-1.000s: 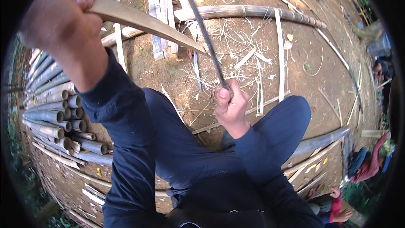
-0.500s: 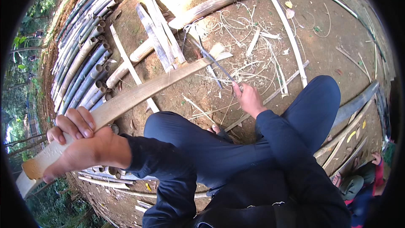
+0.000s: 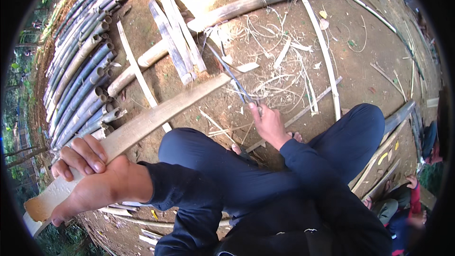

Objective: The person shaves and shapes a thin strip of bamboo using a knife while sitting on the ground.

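While clasping a long flat pale bamboo slat (image 3: 161,120) in left grip (image 3: 102,175), holds slender dark metal blade (image 3: 229,70) in right grip (image 3: 271,125), near slat's far upper-right end.

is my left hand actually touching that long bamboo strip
Touching: the head view shows the left hand gripping the bamboo strip, its fingers curled over one edge onto the upper face.

The bamboo strip (image 3: 159,117) is pale tan, the knife (image 3: 235,80) grey, the trousers (image 3: 208,155) navy.
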Demonstrator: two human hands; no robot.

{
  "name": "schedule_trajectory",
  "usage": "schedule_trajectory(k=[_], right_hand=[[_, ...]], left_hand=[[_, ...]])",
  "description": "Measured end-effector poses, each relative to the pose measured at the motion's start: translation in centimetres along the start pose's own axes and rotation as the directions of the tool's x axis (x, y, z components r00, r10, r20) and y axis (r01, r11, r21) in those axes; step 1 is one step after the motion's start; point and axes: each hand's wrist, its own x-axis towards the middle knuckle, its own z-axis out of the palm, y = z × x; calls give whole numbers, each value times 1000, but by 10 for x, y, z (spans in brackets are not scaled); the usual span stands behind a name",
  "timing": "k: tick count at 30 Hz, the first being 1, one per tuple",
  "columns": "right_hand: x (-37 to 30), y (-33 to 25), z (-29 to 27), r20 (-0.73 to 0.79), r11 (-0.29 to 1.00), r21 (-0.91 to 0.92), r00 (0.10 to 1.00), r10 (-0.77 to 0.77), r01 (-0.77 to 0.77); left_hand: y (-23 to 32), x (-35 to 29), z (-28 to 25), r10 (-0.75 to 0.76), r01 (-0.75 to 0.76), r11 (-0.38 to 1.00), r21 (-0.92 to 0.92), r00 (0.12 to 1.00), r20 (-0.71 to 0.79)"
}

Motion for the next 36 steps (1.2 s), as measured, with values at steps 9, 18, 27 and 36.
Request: schedule_trajectory(k=[9,18,27,36], right_hand=[[21,64,11,54,959,19,958,281,-282],[9,84,39,-92,947,108,945,313,-303],[6,69,43,-24,991,38,991,132,-131],[4,93,49,-197,987,-161,980,-10,-23]], left_hand=[[-21,19,-14,-34,34,999,30,999,-1],[-30,30,-25,-27,26,998,62,1000,14],[-41,47,-40,-1,4,995,100,999,-36],[-46,47,-41,-44,45,998,38,999,-31]])
